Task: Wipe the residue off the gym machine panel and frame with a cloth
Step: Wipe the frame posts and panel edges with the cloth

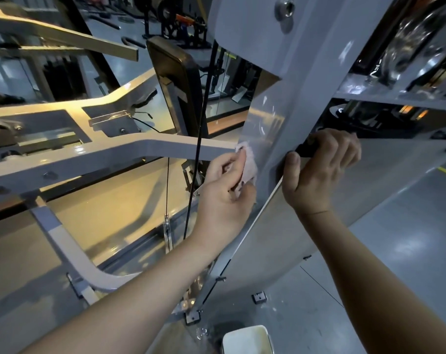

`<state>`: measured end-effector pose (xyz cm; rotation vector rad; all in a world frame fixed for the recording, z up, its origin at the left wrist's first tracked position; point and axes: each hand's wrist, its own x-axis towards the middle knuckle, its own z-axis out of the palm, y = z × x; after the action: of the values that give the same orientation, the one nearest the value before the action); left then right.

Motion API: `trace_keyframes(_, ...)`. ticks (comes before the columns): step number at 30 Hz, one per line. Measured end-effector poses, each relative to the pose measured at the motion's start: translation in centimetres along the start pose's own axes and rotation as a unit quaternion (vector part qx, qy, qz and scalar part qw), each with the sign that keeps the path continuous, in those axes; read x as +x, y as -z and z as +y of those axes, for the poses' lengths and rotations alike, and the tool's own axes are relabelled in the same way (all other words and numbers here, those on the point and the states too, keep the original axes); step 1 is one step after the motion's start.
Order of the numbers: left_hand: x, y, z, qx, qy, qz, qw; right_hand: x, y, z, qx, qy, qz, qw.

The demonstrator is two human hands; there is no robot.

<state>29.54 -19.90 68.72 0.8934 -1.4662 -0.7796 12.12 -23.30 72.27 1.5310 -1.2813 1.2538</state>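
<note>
A small pale pink cloth (249, 166) is pressed against the grey upright panel (273, 118) of the gym machine, near its left edge. My left hand (227, 190) pinches the cloth with curled fingers. My right hand (319, 169) grips a small black object (306, 149) against the panel's right edge, thumb on the panel face. A glossy smear shows on the panel above the cloth. The pale frame arm (130, 154) runs left from the panel.
A black cable (199, 139) hangs just left of my left hand. A white container (247, 339) stands on the floor below. A bolt (284, 8) sits high on the panel. Other gym machines fill the background; grey floor lies at right.
</note>
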Motion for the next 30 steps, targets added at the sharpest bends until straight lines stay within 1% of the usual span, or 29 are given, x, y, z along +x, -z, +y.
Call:
trace_keyframes(1,0.3,-0.2,-0.1,-0.004,-0.002,0.009,1.0,0.0,-0.1,-0.1,0.001,-0.004,0.004,1.0)
trace_keyframes(4,2.1,-0.6,-0.5,0.01,-0.019,0.072,0.997,0.0,-0.3,-0.1,0.002,-0.002,0.017,1.0)
trace_keyframes(5,2.3,-0.6,-0.6,0.011,-0.026,0.071,0.997,0.0,-0.4,-0.1,0.005,-0.002,0.016,1.0)
trace_keyframes(7,1.0,-0.5,-1.4,0.021,-0.044,0.045,0.998,0.0,-0.4,-0.1,0.008,-0.003,0.01,1.0)
trace_keyframes(9,-1.0,-0.2,-1.8,0.019,-0.024,0.014,0.999,-0.1,-0.5,0.0,0.0,-0.002,0.019,1.0)
trace_keyframes(10,-1.2,-0.1,-1.9,0.019,-0.02,0.019,0.999,-0.2,-0.5,0.0,-0.002,-0.004,0.022,1.0)
trace_keyframes(12,0.3,-0.3,-1.3,0.03,-0.056,0.055,0.996,-0.2,-0.6,0.0,0.0,-0.003,0.026,1.0)
trace_keyframes(14,1.4,-0.6,-1.0,0.048,-0.102,0.057,0.992,0.0,-0.7,0.1,-0.002,-0.005,0.027,1.0)
trace_keyframes(15,1.3,-0.7,-1.3,0.058,-0.108,0.049,0.991,0.0,-0.7,0.1,-0.004,-0.008,0.025,1.0)
trace_keyframes(18,-0.9,-0.1,-2.2,0.065,-0.05,0.034,0.996,-0.3,-0.5,0.2,0.001,-0.006,0.03,1.0)
trace_keyframes(19,-0.9,-0.2,-1.9,0.063,-0.048,0.043,0.996,-0.3,-0.5,0.2,0.003,-0.003,0.031,1.0)
trace_keyframes(22,1.3,-0.9,-0.6,0.064,-0.104,0.081,0.989,-0.1,-0.6,0.1,0.002,-0.005,0.024,1.0)
trace_keyframes(24,1.2,-0.9,-1.3,0.089,-0.133,0.072,0.985,-0.2,-0.6,0.2,0.004,-0.006,0.022,1.0)
trace_keyframes(27,-1.2,-0.1,-2.5,0.097,-0.069,0.036,0.992,-0.3,-0.6,0.2,0.002,-0.005,0.023,1.0)
trace_keyframes(28,-1.1,-0.2,-2.4,0.091,-0.07,0.045,0.992,-0.3,-0.6,0.2,0.002,-0.006,0.023,1.0)
trace_keyframes(30,0.3,-0.6,-1.2,0.08,-0.107,0.079,0.988,-0.2,-0.6,0.1,0.003,-0.008,0.02,1.0)
